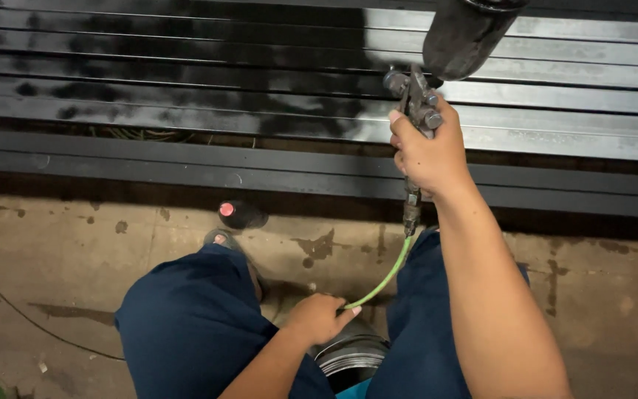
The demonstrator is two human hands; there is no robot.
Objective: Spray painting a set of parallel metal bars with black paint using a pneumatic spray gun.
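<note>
Spray gun (416,111) gripped in right hand (426,151), hose (385,277) in left hand (319,316)

A workshop: stained concrete floor (75,281), half-painted steel tubes (186,96), a spray gun (416,103).

Black paint, grey steel, one green hose

The steel bars (555,81) showed pale silver-grey on the right and glossy wet black on the left, with ragged sprayed patches where the two met; the lower bars (112,159) were dull black all over. The spray gun (416,103) was grimy dark grey metal, its cup (463,33) coated matt black. The hose (385,279) was bright yellow-green. The trousers (186,325) were plain navy blue. The concrete floor (60,258) was sandy tan, blotched with dark brown and black stains and crossed by a thin black cable (16,310). A black bottle (241,214) had a pinkish-red cap. A tin (352,358) below was ringed silver and black.
</note>
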